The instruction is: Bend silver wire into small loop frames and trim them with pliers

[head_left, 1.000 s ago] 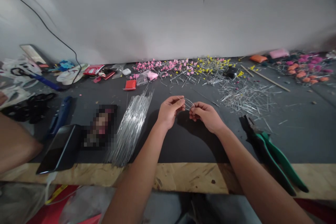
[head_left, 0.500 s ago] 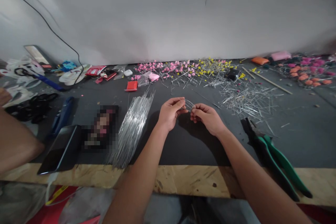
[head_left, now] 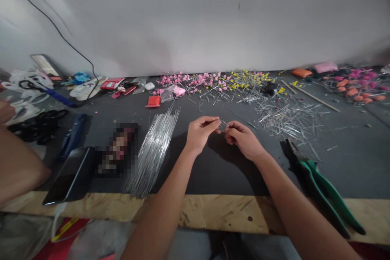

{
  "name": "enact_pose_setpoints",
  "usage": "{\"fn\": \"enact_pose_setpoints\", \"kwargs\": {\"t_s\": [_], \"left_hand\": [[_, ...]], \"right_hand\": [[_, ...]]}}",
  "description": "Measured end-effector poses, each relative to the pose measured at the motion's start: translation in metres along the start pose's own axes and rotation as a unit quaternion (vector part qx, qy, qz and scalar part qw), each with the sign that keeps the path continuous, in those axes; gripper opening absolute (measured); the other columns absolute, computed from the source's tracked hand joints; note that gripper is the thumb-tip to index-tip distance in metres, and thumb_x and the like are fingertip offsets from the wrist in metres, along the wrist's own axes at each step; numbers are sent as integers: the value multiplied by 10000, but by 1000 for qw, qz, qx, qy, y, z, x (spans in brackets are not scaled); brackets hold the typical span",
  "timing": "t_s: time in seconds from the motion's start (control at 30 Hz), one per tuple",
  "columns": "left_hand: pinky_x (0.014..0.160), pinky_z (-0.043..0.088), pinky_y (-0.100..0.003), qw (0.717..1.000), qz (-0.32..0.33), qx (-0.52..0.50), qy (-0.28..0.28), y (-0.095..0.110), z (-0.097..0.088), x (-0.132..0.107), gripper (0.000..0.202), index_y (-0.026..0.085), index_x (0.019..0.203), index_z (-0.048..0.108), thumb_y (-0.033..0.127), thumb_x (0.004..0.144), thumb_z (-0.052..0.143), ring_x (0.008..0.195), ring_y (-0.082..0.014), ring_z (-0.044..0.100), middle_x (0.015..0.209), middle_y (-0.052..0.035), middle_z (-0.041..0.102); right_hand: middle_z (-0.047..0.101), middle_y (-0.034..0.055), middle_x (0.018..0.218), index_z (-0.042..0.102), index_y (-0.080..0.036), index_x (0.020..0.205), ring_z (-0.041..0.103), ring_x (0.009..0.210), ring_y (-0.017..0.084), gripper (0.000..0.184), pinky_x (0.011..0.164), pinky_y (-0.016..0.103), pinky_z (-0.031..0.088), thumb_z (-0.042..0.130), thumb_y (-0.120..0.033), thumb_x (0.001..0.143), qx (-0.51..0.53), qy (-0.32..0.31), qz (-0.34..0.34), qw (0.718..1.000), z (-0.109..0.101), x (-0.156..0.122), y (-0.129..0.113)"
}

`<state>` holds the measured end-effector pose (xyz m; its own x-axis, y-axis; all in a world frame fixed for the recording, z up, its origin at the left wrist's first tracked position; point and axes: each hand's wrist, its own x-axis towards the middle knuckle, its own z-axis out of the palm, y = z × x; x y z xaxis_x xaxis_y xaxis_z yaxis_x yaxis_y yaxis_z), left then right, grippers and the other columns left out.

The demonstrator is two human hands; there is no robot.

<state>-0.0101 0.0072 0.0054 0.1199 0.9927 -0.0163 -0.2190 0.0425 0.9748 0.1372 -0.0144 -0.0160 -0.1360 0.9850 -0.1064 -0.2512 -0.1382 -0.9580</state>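
Note:
Thin silvery wires (head_left: pixel 223 123) span the small gap between my two hands over the middle of the dark table. My left hand (head_left: pixel 201 130) pinches one end between thumb and fingers. At the other end, my right hand (head_left: pixel 239 136) is closed on the wires, its fingers curled under. Exactly how many pieces I hold is too fine to make out. Left of my left forearm lies a thick bundle of straight silvery wires (head_left: pixel 155 150). A loose heap of short wire pieces (head_left: pixel 286 118) spreads beyond my right hand.
Green-handled pliers (head_left: pixel 319 187) lie at the right, over the wooden table edge (head_left: pixel 219 213). Pink-tipped wires (head_left: pixel 195 81) and yellow-tipped wires (head_left: pixel 250 79) line the back. A phone (head_left: pixel 70 174) and a blue stapler-like tool (head_left: pixel 72 136) lie left, near another person's arm (head_left: pixel 21 162).
My hands have drawn slightly closer together, and less of the wires shows between them. My left hand has shifted a little to the right.

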Motion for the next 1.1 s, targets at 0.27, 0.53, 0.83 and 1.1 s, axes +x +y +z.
{"fn": "enact_pose_setpoints", "kwargs": {"t_s": [0.27, 0.53, 0.83, 1.1], "left_hand": [[610, 511, -264, 998, 25, 53, -16, 2, 3, -4, 229, 164, 817, 689, 319, 649, 700, 592, -130, 637, 786, -41, 690], [606, 503, -253, 995, 44, 83, -20, 4, 4, -5, 203, 173, 816, 692, 317, 675, 678, 610, -138, 645, 803, -48, 689], [612, 493, -261, 997, 41, 65, -8, 4, 3, -4, 219, 175, 825, 686, 332, 673, 678, 607, -138, 638, 798, -46, 686], [598, 496, -257, 997, 38, 60, -16, 5, 4, -5, 208, 166, 814, 689, 317, 671, 681, 598, -134, 635, 792, -49, 683]], "right_hand": [[469, -63, 520, 519, -195, 713, 389, 464, 72, 62, 448, 221, 289, 509, -140, 686, 12, 21, 10, 1000, 0, 0, 0], [478, -55, 532, 536, -195, 721, 404, 471, 78, 39, 452, 228, 302, 542, -191, 683, 7, 35, 24, 999, 1, 1, 0], [503, -31, 595, 554, -184, 743, 433, 518, 86, 108, 499, 239, 338, 590, -283, 721, -3, 9, 21, 1000, 1, 1, -2], [496, -50, 569, 547, -198, 734, 433, 508, 81, 62, 496, 232, 331, 595, -217, 700, 41, 13, 33, 999, 1, 1, 0]]}}
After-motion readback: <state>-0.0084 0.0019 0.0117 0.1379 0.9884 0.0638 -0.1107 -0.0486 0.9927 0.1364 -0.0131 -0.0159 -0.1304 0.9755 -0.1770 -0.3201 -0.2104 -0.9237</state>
